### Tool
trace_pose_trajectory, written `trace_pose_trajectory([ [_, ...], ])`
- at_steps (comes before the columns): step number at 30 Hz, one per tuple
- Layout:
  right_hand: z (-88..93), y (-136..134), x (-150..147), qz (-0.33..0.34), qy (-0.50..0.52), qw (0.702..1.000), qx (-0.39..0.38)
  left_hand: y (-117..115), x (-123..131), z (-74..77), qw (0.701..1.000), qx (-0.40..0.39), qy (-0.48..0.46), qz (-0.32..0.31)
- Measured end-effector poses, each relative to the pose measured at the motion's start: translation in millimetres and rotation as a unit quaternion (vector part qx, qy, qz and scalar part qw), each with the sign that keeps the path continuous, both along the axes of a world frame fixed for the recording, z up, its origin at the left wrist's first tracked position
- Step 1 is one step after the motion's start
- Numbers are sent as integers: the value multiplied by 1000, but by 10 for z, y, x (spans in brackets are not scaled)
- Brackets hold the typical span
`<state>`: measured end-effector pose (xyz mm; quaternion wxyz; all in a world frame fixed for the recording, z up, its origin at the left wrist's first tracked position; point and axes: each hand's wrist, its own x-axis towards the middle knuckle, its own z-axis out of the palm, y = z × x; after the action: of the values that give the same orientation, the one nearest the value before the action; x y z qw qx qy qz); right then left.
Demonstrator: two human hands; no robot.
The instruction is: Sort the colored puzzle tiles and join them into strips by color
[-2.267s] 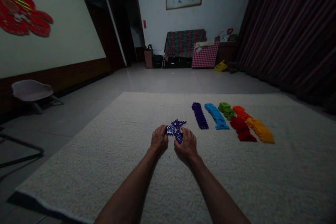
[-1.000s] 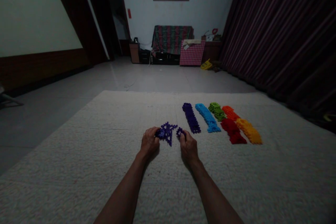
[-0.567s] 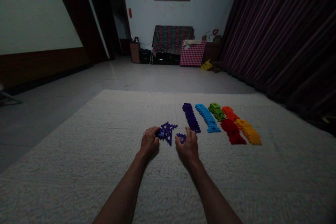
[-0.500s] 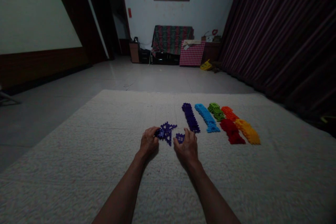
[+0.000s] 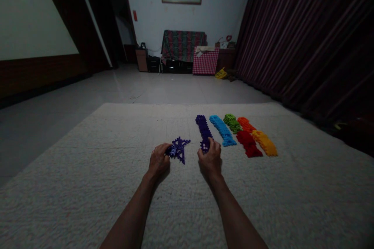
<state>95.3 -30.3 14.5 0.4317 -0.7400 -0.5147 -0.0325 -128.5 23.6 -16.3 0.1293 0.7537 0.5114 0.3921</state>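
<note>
My left hand (image 5: pixel 159 159) is closed on the left end of several joined purple interlocking tiles (image 5: pixel 180 148), some of them triangular with cut-outs, low over the mat. My right hand (image 5: pixel 210 157) pinches a square purple tile (image 5: pixel 205 146) with window-like openings. That tile is at the near end of a row of stacked purple tiles (image 5: pixel 203 125); whether it touches the row I cannot tell. Beside the row, to the right, lies a row of light blue tiles (image 5: pixel 222 129).
Farther right on the cream mat (image 5: pixel 122 128) are piles of green tiles (image 5: pixel 232 123), orange tiles (image 5: pixel 246 124), red tiles (image 5: pixel 249 144) and yellow tiles (image 5: pixel 264 142). A dark curtain (image 5: pixel 280 39) hangs along the right side. A cloth-covered cabinet (image 5: pixel 183 46) stands by the far wall.
My right hand has moved with the square purple tile toward the near end of the purple row. My left hand keeps its hold on the joined tiles. The camera view has shifted slightly right.
</note>
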Motion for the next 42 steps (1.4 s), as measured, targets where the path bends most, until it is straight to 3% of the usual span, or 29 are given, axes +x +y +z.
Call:
trace_pose_trajectory([
  [6, -121, 101, 316, -38, -35, 999, -9, -12, 7, 32, 1000, -1, 11, -5],
  [13, -125, 97, 274, -40, -46, 998, 8, -20, 11, 43, 1000, 1, 24, -6],
  [16, -88, 105, 223, -37, -30, 997, 59, -14, 9, 40, 1000, 3, 26, -6],
  [20, -73, 112, 27, 100, 24, 987, 122, -12, 7, 43, 1000, 4, 25, -3],
  [23, -69, 77, -158, 232, 67, 967, 83, -14, 7, 56, 1000, -3, 20, -10],
  [27, -61, 23, -294, 325, 41, 944, 36, -16, 12, 76, 999, -8, 10, -40],
  [34, -55, -44, -340, 342, -42, 939, -18, -29, 26, 96, 998, 7, 7, -66],
  [42, -83, -6, -339, 317, 21, 948, -5, -51, 95, 142, 992, 21, -80, -91],
])
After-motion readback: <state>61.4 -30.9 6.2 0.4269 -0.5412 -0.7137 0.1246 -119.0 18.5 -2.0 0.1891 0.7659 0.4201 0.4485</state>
